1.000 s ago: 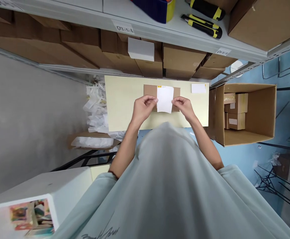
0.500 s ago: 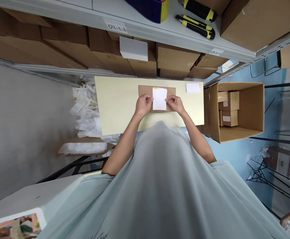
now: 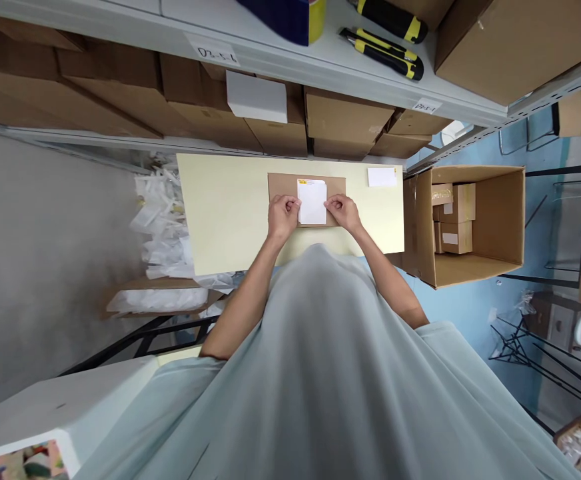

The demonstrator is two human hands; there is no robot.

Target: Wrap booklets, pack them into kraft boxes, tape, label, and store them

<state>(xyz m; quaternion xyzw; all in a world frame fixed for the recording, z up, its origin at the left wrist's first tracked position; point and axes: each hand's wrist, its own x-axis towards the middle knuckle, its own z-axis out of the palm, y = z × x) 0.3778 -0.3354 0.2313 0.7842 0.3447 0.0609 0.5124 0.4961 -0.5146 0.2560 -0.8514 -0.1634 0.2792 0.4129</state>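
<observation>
Label (image 3: 312,203) now lies flatter over cardboard (image 3: 281,186), no longer overhanging its near edge, so looks better lined up; left hand (image 3: 283,217) and right hand (image 3: 346,213) pinch label's opposite sides.

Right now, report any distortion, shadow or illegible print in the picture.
Head view: wide-angle stretching seems to broaden the T-shirt toward the bottom; head view: cardboard boxes under the metal shelf sit in shade; head view: the white label looks bright, its small print illegible.

2 hands (image 3: 282,217) (image 3: 345,212) at opposite edges of 1 white sheet (image 3: 312,203) over brown cardboard (image 3: 282,185)
</observation>
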